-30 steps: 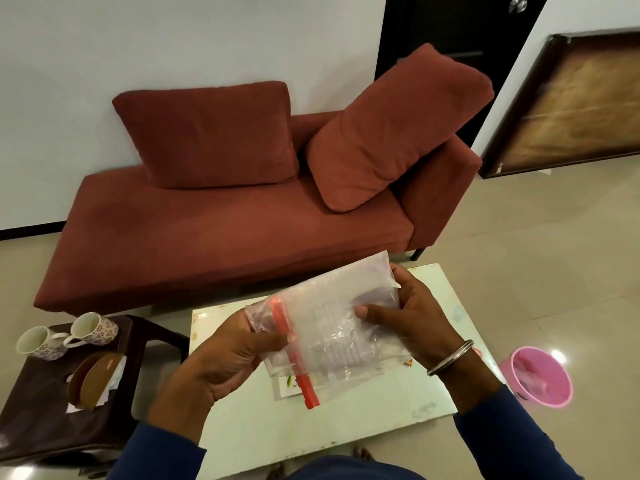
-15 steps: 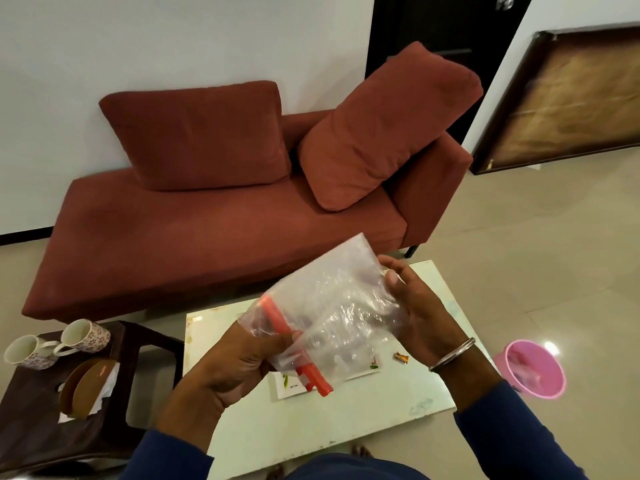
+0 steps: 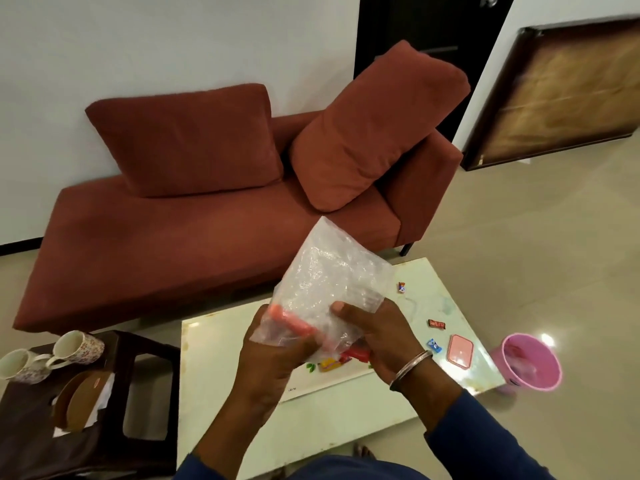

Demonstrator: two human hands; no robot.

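Both hands are on the clear zip bag [image 3: 329,271], held in the air over the pale table [image 3: 221,368]. The bag is inverted: its sealed bottom sticks up above the hands, and the mouth with the orange zip strip [image 3: 291,322] points down between them. The left hand [image 3: 273,355] is curled round the strip end. The right hand [image 3: 381,341] pinches the opposite edge, thumb pressed on the front face. This reads as a tip-out grip: mouth low so the contents drop, one hand on each side to spread the opening. Wrapped sweets lie on the table: a yellow sweet [image 3: 328,364] directly under the hands and three more sweets [image 3: 437,324] out to the right of the right hand, beside a small pink lidded box [image 3: 460,351]. A pink bucket [image 3: 530,365] sits on the floor further right; probably the bin, but that's a guess. Unknowns: I can't tell whether the zip is open or how wide, because fingers and crumpled film cover the mouth. A red piece [image 3: 358,355] shows just below the right palm, either inside the bag or on the table. The upper bag looks empty, but glare on the film hides detail. The left fingers are behind the plastic, out of sight. A white sheet [image 3: 311,388] under the hands is mostly covered and its print is unreadable. Sweet labels are too small to read.
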